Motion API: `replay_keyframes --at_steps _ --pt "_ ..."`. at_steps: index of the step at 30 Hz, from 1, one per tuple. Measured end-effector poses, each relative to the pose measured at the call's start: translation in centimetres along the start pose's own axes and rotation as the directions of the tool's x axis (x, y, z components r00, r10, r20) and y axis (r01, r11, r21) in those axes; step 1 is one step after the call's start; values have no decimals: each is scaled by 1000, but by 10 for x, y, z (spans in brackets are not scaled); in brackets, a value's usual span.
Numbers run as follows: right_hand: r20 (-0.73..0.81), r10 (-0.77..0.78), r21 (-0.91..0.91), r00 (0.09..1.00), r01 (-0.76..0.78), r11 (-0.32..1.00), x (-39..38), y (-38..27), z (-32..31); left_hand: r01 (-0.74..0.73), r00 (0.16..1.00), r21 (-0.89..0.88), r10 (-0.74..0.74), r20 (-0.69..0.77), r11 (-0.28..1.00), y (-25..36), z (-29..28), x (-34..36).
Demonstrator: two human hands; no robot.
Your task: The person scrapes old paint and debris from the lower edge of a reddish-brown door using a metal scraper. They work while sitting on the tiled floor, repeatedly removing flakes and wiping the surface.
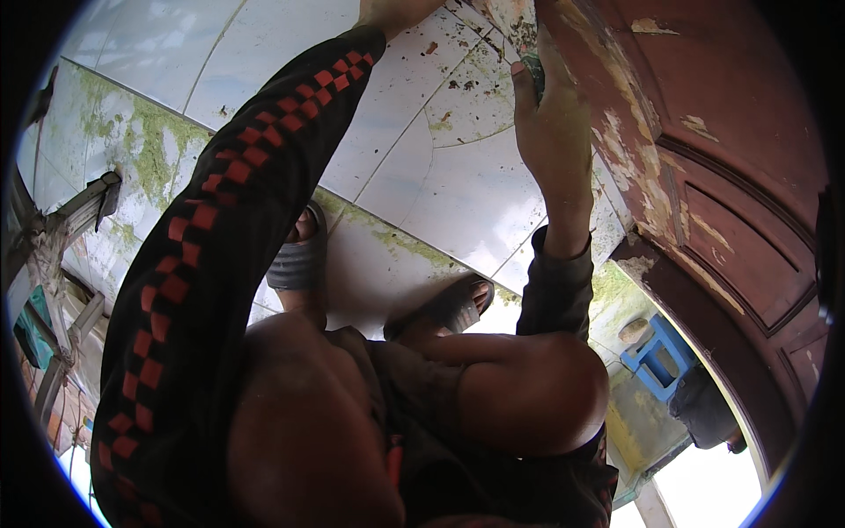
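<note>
My left hand (403,11) reaches to the top edge of the view, over the white tiled floor. Its fingers are cut off, so what they touch cannot be seen. My right hand (554,132) is beside the lower edge of a brown wooden door (722,114) with peeling paint. Its thumb and fingers close around a dark greenish, mottled piece (533,77), whose kind I cannot make out. Just above it is a pale, speckled surface (515,16), partly out of view. Dark crumbs and paint flakes (462,84) lie on the tiles between my hands.
I squat with sandalled feet (297,260) on tiles stained by green moss (154,150). A weathered wooden frame (84,198) stands at the left. To the right, past the door's dark bottom rail, are a blue stool-like object (658,356) and a dark bundle (704,409).
</note>
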State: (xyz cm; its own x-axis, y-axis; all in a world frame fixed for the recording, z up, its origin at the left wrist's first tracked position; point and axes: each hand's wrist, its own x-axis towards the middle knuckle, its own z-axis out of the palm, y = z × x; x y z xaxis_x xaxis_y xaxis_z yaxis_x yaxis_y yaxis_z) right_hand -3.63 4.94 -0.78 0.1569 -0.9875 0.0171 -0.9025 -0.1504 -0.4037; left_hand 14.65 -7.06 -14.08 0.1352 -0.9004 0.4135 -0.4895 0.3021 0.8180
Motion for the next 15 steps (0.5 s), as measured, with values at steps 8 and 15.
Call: replay_keyframes --at_steps 8,15 --pt "83 73 63 994 -79 995 5 -12 -5 -4 999 -57 2 -46 998 1 -2 -1" --pt "22 16 3 1000 -16 1000 -2 1 -7 -19 1000 26 19 -16 999 -4 -2 -4"
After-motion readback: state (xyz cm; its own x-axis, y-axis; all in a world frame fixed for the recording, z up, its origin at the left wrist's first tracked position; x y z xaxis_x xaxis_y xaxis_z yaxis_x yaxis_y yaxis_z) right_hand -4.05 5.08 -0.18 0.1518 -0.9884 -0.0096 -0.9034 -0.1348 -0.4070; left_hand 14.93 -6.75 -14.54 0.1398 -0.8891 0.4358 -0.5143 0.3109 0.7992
